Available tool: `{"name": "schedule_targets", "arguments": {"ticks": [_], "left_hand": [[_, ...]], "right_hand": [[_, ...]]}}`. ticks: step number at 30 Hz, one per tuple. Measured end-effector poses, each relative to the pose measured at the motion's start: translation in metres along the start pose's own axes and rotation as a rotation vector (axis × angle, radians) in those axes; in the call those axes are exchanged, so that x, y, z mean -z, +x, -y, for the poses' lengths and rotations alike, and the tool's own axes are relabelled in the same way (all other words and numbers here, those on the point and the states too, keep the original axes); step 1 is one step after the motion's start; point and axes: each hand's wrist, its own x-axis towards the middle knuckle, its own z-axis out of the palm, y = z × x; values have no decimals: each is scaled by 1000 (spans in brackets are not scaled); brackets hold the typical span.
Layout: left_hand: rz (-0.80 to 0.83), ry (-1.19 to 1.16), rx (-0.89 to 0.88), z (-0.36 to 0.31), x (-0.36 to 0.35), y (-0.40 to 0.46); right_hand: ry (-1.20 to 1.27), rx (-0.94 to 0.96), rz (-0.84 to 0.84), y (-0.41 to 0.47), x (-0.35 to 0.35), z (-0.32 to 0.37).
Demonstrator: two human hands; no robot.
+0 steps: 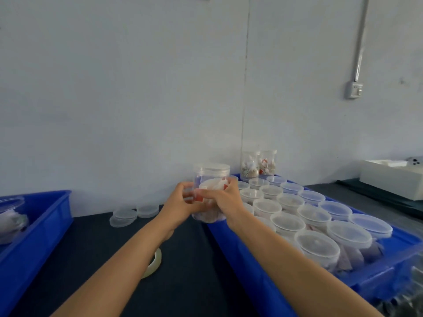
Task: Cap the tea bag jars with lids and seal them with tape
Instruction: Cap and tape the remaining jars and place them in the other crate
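Two hands are on one jar (211, 179), and you hold it up off the dark desk (187, 271), just left of the big blue bin (251, 259) packed with capped jars (318, 245). Your left hand (180, 202) wraps the jar's left side with its fingers curled around the wall, and your right hand (225, 199) grips the front and right side, its fingers pinching near a red patch on the wall. A lid (211, 167) already sits on this jar, so capping looks done and you seem to be at the sealing step; whether any tape is on it yet cannot be told. Next you will likely need the tape roll (153, 263), which lies on the desk beneath your left forearm, so one hand must let go while the other keeps the jar steady. As for the jar itself, it is clear plastic, upright, with white and red tea bags heaped in its lower part and empty space under the lid. Farther left, spare lids (128, 216) lie stacked on the desk near a second blue bin (34, 225).
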Motion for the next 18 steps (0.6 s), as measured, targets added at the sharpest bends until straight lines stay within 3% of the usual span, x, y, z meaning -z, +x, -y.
{"name": "schedule_targets", "arguments": {"ticks": [6, 10, 18], "left_hand": [[6, 5, 30, 18, -11, 39], [-54, -57, 24, 27, -13, 64], [-118, -108, -5, 53, -14, 114]], "right_hand": [[26, -182, -46, 51, 5, 2], [86, -298, 11, 79, 6, 3], [-58, -229, 48, 136, 0, -9]]}}
